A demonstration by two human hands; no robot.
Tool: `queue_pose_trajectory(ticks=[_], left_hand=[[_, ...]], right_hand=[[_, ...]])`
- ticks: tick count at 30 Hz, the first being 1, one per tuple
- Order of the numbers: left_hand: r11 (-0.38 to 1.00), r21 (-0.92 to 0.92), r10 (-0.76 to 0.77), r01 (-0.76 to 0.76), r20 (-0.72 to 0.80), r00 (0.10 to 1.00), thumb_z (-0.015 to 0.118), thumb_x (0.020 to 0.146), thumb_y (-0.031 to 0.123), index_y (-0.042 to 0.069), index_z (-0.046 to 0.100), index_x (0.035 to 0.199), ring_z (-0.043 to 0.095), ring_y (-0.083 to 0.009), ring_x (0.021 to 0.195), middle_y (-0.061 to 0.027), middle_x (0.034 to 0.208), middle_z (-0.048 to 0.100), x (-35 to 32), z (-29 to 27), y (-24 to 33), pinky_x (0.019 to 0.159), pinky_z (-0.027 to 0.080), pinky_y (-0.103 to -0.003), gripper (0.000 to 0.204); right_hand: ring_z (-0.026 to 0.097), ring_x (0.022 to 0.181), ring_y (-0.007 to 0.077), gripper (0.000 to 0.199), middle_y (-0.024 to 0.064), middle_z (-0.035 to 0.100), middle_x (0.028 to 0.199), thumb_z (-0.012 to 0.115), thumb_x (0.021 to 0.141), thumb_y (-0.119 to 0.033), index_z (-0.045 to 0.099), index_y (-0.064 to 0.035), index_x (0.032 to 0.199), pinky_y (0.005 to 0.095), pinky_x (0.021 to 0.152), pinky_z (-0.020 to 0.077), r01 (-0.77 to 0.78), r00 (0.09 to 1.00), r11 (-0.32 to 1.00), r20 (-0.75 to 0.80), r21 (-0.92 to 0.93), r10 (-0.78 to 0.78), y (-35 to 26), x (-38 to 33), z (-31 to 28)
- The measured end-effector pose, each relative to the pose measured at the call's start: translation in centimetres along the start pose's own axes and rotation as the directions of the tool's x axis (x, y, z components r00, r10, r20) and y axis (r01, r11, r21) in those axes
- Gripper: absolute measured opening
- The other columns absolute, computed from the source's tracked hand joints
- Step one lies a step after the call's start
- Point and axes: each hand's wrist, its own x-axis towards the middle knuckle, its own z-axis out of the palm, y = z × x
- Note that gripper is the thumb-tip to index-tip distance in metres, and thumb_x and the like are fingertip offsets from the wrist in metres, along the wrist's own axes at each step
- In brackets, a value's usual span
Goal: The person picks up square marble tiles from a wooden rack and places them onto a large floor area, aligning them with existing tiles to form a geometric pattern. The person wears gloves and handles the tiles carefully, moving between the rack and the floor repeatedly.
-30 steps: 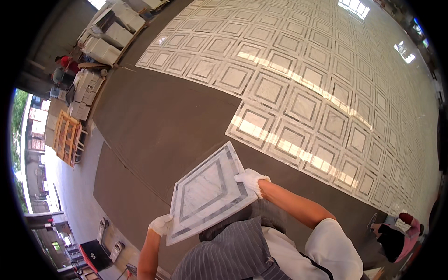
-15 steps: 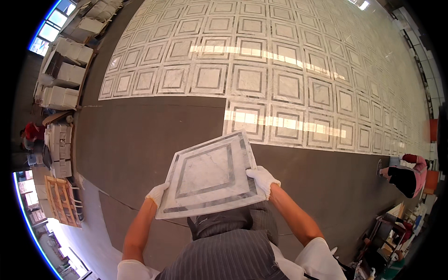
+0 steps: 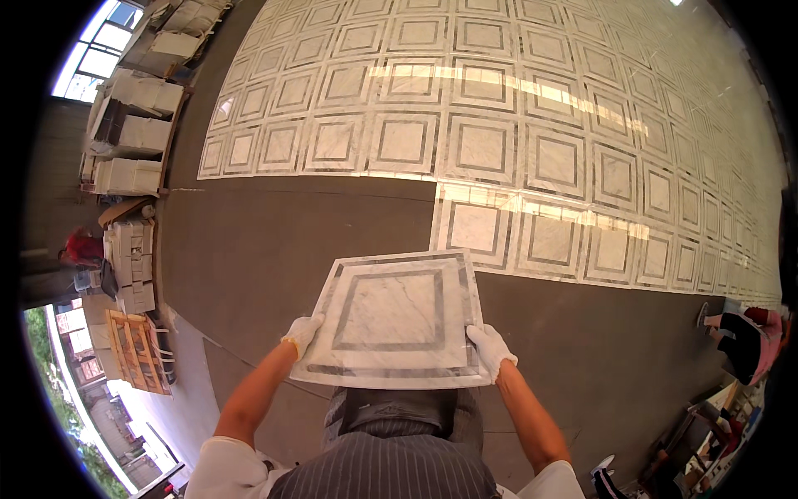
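Two opposite edges of a square white marble panel with grey banding are being held above the matte brown floor; uneven grip could tip it, chipping a corner. The white-gloved left hand is clasping the left edge, forearm angling inward; the white-gloved right hand is gripping the right edge, thumb over the face.
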Motion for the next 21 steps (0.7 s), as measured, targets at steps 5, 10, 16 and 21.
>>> queue_pose_trajectory(ticks=[5, 10, 16, 21], left_hand=[[0.996, -0.014, 0.091, -0.092, -0.08, 0.993, 0.059, 0.089, 0.03, -0.006, 0.063, 0.107, 0.064, -0.0168, 0.076, -0.0095, 0.092, 0.068, 3.1, -1.4, 0.5, 0.068, 0.051, -0.032, 0.041], [0.992, 0.049, 0.122, -0.118, -0.106, 0.987, 0.059, 0.091, 0.029, -0.005, 0.062, 0.108, 0.063, -0.0159, 0.075, -0.0086, 0.092, 0.067, 7.9, -2.7, 3.5, 0.068, 0.051, -0.03, 0.039], [0.984, 0.05, 0.177, -0.173, -0.08, 0.981, 0.061, 0.087, 0.03, -0.007, 0.063, 0.107, 0.063, -0.0158, 0.079, -0.0097, 0.094, 0.068, 22.3, -4.2, 4.1, 0.073, 0.05, -0.031, 0.042], [0.962, 0.062, 0.271, -0.267, -0.063, 0.961, 0.06, 0.088, 0.031, -0.007, 0.063, 0.108, 0.061, -0.0139, 0.083, -0.008, 0.095, 0.067, 35.9, -4.1, 5.4, 0.076, 0.049, -0.029, 0.042]], right_hand=[[0.055, 0.103, 0.0197, 0.044, 0.0105, 0.061, 0.113, 0.058, 0.09, -0.029, 0.054, 0.0011, 0.122, 0.0341, 0.09, 0.0428, -0.146, 0.975, 0.989, 0.169, -0.022, 0.147, -1.0, 3.5, -0.2], [0.056, 0.103, 0.0221, 0.045, 0.0107, 0.061, 0.116, 0.059, 0.089, -0.029, 0.055, 0.0002, 0.122, 0.0374, 0.089, 0.0444, -0.256, 0.956, 0.967, 0.146, -0.009, 0.254, 0.0, 10.3, 3.1], [0.058, 0.099, 0.021, 0.052, 0.01, 0.063, 0.112, 0.068, 0.083, -0.034, 0.059, 0.0011, 0.119, 0.0372, 0.086, 0.0445, -0.193, 0.956, 0.974, -0.248, -0.122, 0.158, 0.6, 21.2, 9.7], [0.063, 0.093, 0.0241, 0.05, 0.0163, 0.068, 0.1, 0.065, 0.083, -0.038, 0.064, 0.0034, 0.11, 0.0353, 0.082, 0.0461, -0.065, 0.899, 0.978, -0.437, -0.2, -0.029, 2.8, 31.3, 13.3]])
